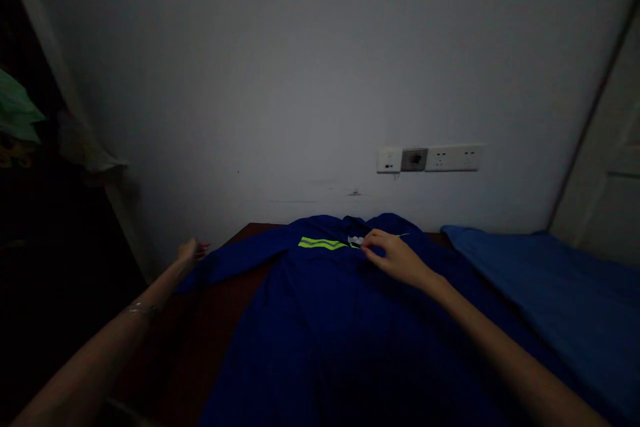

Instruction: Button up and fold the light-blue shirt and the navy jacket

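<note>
A dark blue jacket (320,307) with yellow-green and grey reflective strips lies spread out, one sleeve reaching left. My right hand (393,257) is over its upper part, thumb and forefinger drawn together on the fabric beside a white mark (356,240). At the far end of the left sleeve (235,260) is my left hand (191,251), fingers bent toward the cuff. Dim light hides whether those fingers grip the cloth.
The jacket rests on a dark reddish-brown table (215,320) against a pale wall. A lighter blue cloth (555,287) lies at right. Wall sockets (453,158) sit above the table. Plastic bags (17,107) hang at far left, near a dark area.
</note>
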A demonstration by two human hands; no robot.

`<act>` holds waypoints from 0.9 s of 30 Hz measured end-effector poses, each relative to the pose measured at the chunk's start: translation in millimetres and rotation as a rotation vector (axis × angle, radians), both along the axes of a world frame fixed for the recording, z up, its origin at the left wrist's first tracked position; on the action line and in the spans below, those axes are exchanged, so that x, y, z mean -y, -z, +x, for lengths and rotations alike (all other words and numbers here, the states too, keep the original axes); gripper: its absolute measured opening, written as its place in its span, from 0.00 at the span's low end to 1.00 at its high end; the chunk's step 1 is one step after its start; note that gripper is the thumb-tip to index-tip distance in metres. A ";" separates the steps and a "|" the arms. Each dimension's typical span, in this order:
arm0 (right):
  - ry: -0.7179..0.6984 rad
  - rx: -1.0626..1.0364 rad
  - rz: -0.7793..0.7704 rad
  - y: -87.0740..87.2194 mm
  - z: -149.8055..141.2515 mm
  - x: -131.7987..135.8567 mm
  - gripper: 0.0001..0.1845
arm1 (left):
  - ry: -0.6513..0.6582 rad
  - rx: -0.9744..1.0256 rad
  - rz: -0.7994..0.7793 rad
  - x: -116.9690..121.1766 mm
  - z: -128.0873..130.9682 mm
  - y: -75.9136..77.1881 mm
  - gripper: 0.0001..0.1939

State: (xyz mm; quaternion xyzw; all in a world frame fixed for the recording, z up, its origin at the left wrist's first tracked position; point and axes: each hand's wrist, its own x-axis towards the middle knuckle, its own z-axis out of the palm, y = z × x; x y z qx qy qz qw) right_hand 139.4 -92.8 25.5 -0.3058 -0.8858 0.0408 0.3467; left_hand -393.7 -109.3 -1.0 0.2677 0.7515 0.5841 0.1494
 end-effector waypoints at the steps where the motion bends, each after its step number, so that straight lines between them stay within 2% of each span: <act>1: 0.050 0.073 -0.024 -1.0 8.4 1.7 0.09 | 0.094 0.027 0.000 -16.3 15.5 -3.4 0.16; 3: 0.165 0.184 -0.076 -1.3 29.3 4.0 0.10 | 0.266 0.084 -0.007 -47.8 52.8 -7.6 0.17; 5: 0.282 0.248 -0.129 2.1 55.8 4.7 0.10 | 0.424 0.047 0.005 -75.3 96.2 -7.8 0.18; 8: 0.439 0.314 -0.209 14.3 103.7 4.9 0.11 | 0.651 0.033 -0.002 -103.4 166.5 -1.2 0.19; 10: 0.527 0.362 -0.274 26.1 137.5 7.7 0.11 | 0.795 0.040 -0.014 -111.4 213.0 4.9 0.19; 13: 0.640 0.422 -0.386 46.6 182.3 19.3 0.12 | 0.978 0.012 -0.006 -109.5 275.5 11.6 0.20; 16: 0.631 0.465 -0.448 67.3 212.2 38.4 0.13 | 1.111 -0.005 -0.019 -100.6 322.5 13.8 0.21; 18: 0.600 0.482 -0.443 79.5 221.9 52.0 0.15 | 1.166 -0.019 -0.041 -96.3 343.6 14.2 0.21; 21: 0.662 0.501 -0.410 91.9 222.7 68.0 0.16 | 1.188 -0.030 -0.091 -95.8 361.2 15.5 0.21; 27: 0.801 0.530 -0.394 94.3 204.1 72.7 0.14 | 1.198 -0.034 -0.104 -100.8 364.5 21.3 0.22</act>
